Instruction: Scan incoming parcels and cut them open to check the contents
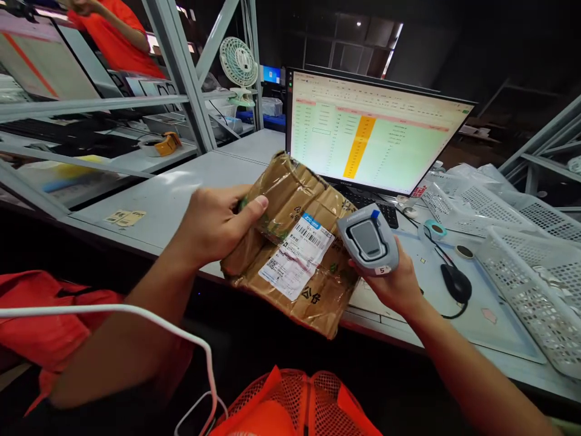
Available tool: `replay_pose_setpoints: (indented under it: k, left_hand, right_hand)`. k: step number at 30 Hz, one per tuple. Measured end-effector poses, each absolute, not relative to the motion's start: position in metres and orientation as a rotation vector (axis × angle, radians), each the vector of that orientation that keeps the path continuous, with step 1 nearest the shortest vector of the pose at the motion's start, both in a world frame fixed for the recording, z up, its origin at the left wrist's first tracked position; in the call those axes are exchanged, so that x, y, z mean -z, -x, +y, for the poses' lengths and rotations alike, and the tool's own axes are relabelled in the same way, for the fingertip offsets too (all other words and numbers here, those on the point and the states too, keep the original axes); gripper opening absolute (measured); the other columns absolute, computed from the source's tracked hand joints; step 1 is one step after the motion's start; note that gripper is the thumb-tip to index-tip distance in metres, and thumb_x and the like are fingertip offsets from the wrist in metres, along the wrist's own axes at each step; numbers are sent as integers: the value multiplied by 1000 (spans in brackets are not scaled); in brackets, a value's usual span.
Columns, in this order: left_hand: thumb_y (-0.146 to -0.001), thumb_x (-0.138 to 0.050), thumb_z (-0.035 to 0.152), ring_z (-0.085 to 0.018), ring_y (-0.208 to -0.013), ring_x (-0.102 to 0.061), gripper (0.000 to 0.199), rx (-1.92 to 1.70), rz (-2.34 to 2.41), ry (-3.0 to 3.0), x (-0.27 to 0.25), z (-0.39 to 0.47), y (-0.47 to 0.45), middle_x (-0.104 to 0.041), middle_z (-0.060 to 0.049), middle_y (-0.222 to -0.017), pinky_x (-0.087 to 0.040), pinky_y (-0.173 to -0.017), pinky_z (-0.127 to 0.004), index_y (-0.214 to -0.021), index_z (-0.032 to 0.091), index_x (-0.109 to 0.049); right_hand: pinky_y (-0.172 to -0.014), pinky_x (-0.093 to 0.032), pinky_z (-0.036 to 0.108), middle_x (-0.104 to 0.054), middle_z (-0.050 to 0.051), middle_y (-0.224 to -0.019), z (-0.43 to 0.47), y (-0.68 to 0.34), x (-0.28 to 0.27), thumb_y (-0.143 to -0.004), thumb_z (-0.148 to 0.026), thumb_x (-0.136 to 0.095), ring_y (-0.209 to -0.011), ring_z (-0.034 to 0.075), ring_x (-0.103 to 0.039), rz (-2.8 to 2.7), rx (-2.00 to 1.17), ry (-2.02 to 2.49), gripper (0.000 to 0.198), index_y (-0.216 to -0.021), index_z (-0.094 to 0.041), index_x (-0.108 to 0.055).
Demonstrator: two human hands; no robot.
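My left hand (222, 219) grips the left edge of a brown parcel (267, 251), thumb on top and the other fingers mostly hidden behind it. The parcel is wrapped in shiny clear tape, tilted, and held in the air in front of the table's edge. A white shipping label (297, 257) with a blue strip and barcodes faces me on its upper side. In my right hand (397, 281) is a grey barcode scanner (368, 241), its rounded head over the parcel's right side. The fingers round its handle are largely hidden.
Behind the parcel stands a monitor (331, 133) showing a spreadsheet, with a keyboard (388, 213) below. To the right are a black mouse (456, 283), tape rolls (434, 229) and white perforated baskets (535, 303). A metal shelf frame (193, 91), a fan (238, 62) and another person (120, 42) are at the left.
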State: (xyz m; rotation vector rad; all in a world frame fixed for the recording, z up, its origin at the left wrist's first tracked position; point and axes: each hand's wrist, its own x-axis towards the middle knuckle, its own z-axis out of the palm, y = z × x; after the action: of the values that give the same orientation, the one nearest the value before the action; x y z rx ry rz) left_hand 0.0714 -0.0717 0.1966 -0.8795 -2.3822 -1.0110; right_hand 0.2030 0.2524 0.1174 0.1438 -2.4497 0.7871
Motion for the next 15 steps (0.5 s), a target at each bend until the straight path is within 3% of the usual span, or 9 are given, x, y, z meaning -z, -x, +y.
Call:
replay_pose_setpoints:
  k: [3, 7, 11, 15]
  left_hand:
    - [-99, -53, 48, -12, -55, -40, 40, 749, -2182, 885, -209, -70, -99, -55, 3, -60, -30, -59, -26, -87, 18, -77]
    - [-101, -57, 43, -14, -56, -56, 41, 707, -2081, 878, -208, -57, -121, -78, -3, -80, -37, -60, -27, -119, 16, -82]
    - [-103, -58, 44, -19, -61, -69, 45, 620, -2029, 835, -205, -39, -140, -83, -7, -88, -39, -58, -31, -125, 11, -80]
    - [-103, -61, 39, -24, -78, -79, 45, 537, -1937, 825, -206, -24, -163, -83, -15, -105, -43, -59, -32, -125, 3, -78]
  right_hand:
    - [-78, -59, 41, -75, 11, -109, 245, -200, -101, -88, -57, -78, -88, 30, -73, -2357, -712, -103, 71, -142, -24, -48]
    - [-72, -60, 41, -75, 11, -106, 236, -199, -88, -86, -64, -78, -83, 28, -72, -2193, -703, -113, 74, -139, -21, -49]
    - [-71, -59, 40, -74, 10, -106, 221, -201, -95, -78, -69, -84, -83, 27, -70, -2116, -908, 59, 86, -138, -21, -48]
    - [-76, -59, 41, -73, 10, -108, 207, -203, -106, -72, -66, -88, -92, 29, -71, -2060, -1110, 236, 88, -135, -21, -47]
